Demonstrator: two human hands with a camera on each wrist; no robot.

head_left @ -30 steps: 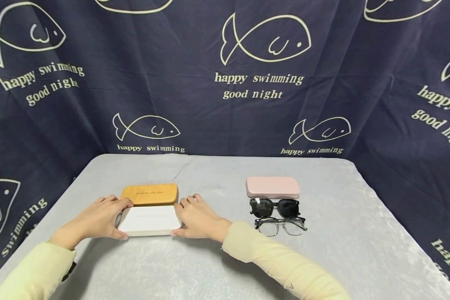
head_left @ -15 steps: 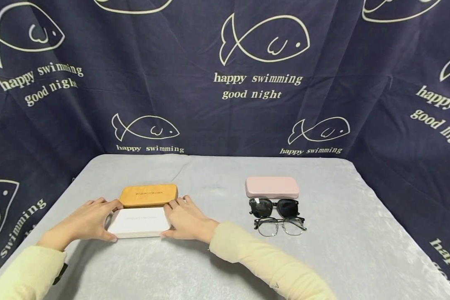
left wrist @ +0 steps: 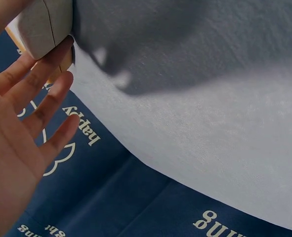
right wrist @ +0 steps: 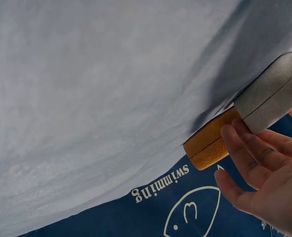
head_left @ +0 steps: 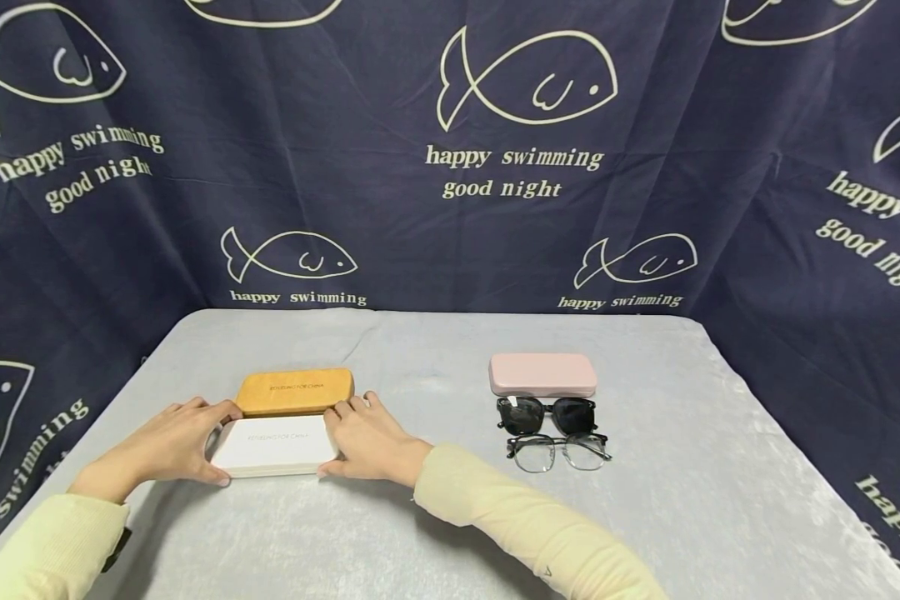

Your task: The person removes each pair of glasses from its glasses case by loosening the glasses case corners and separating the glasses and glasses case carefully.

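Note:
A white glasses case lies flat on the table just in front of an orange glasses case, and both have closed lids. My left hand holds the white case's left end between thumb and fingers. At its right end, my right hand grips it likewise. The right wrist view shows the white case beside the orange case, with right fingertips close to the orange one's end. In the left wrist view, the left fingers lie against the end of the white case.
To the right, a pink glasses case sits behind black sunglasses and clear-lensed glasses, lined up in a column. A pale cloth covers the table. Dark blue fish-print curtains stand around its back and sides.
Both hands have shifted the white case leftward and slightly nearer to me, mostly in the first half second. The orange case, pink case and both pairs of glasses stay in place.

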